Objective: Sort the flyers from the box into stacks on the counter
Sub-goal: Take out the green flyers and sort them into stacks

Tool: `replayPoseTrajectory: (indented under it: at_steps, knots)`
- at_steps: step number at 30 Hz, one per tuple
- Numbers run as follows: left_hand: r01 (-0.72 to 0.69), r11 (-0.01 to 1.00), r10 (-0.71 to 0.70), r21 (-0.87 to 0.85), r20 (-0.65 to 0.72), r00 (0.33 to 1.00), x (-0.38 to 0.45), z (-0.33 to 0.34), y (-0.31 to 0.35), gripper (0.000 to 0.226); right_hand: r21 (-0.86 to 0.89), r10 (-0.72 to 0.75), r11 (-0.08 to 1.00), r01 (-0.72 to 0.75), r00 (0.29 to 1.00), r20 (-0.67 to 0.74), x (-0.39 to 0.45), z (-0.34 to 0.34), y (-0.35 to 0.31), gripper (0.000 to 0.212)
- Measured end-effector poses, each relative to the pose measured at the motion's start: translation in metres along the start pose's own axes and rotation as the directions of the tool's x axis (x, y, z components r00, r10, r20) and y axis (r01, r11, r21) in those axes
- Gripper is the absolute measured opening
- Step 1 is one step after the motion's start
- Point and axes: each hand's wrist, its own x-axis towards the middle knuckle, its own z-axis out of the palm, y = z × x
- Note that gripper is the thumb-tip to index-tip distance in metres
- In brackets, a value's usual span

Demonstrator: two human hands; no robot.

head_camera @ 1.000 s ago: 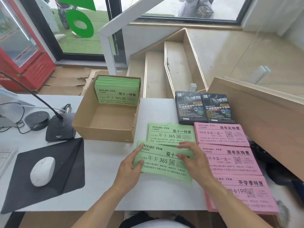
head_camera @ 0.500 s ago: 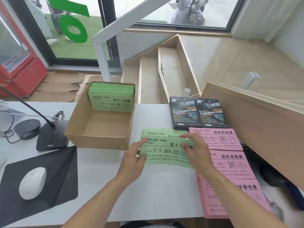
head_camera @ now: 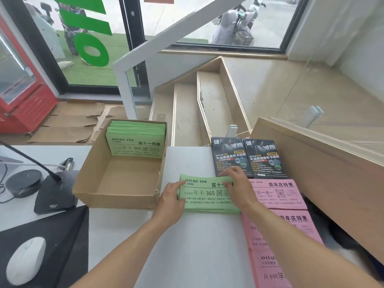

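A stack of green flyers (head_camera: 204, 196) lies on the white counter (head_camera: 187, 246), just right of the cardboard box (head_camera: 116, 196). My left hand (head_camera: 170, 201) grips the stack's left edge, thumb on top. My right hand (head_camera: 239, 190) lies on the stack's right part, fingers spread flat over the top flyer. More green flyers (head_camera: 137, 140) stand upright against the box's far wall. Two black flyer stacks (head_camera: 247, 157) sit behind the green stack. Pink flyer stacks (head_camera: 278, 194) run down the counter's right side.
A desk microphone base (head_camera: 55, 194) and a round black puck (head_camera: 24, 181) stand left of the box. A white mouse (head_camera: 26, 260) rests on a black pad at the lower left. A wooden ledge (head_camera: 311, 163) rises on the right. Stairs drop away behind the counter.
Both hands slid the green flyers away from me onto the green stack beside the box. The flyers now lie squared up on that stack instead of overlapping it at an angle.
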Motion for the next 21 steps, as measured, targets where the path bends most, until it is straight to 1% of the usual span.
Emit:
replayPoseTrajectory:
  at_steps: [3,6,7,9,12,13,16,21]
  knots:
    - [0.048,0.998,-0.049,0.035,0.012,0.999,-0.002,0.001,-0.009,0.058,-0.184,-0.006,0.983,-0.003,0.999,-0.046,0.001,0.011,0.014,0.033]
    - [0.048,0.997,-0.051,0.064,0.045,0.998,-0.006,0.004,-0.019,0.067,-0.2,-0.028,0.98,0.013,0.997,-0.068,-0.006,0.014,0.02,0.032]
    - [0.054,0.997,-0.058,0.059,0.055,0.997,-0.008,0.005,-0.02,0.07,-0.206,-0.045,0.978,0.036,0.998,-0.037,-0.01,0.014,0.021,0.033]
    - [0.075,0.996,-0.078,0.041,0.074,0.994,-0.01,0.006,-0.018,0.073,-0.244,-0.06,0.966,0.082,0.994,0.095,-0.018,0.014,0.022,0.041]
    - [0.091,0.996,-0.092,0.01,0.118,0.989,-0.01,0.012,-0.01,0.079,-0.354,-0.044,0.924,0.145,0.96,0.278,-0.028,0.016,0.023,0.053]
    - [0.1,0.995,-0.1,0.007,0.127,0.987,-0.011,0.013,-0.008,0.081,-0.369,-0.045,0.915,0.163,0.95,0.308,-0.029,0.017,0.023,0.055]
    - [0.112,0.993,-0.114,0.024,0.119,0.986,-0.013,0.019,-0.008,0.086,-0.356,-0.074,0.913,0.198,0.94,0.333,-0.027,0.018,0.022,0.058]
    - [0.112,0.994,-0.112,0.014,0.048,0.993,-0.016,0.024,-0.005,0.083,-0.309,-0.106,0.919,0.245,0.908,0.405,-0.019,0.011,0.021,0.064]
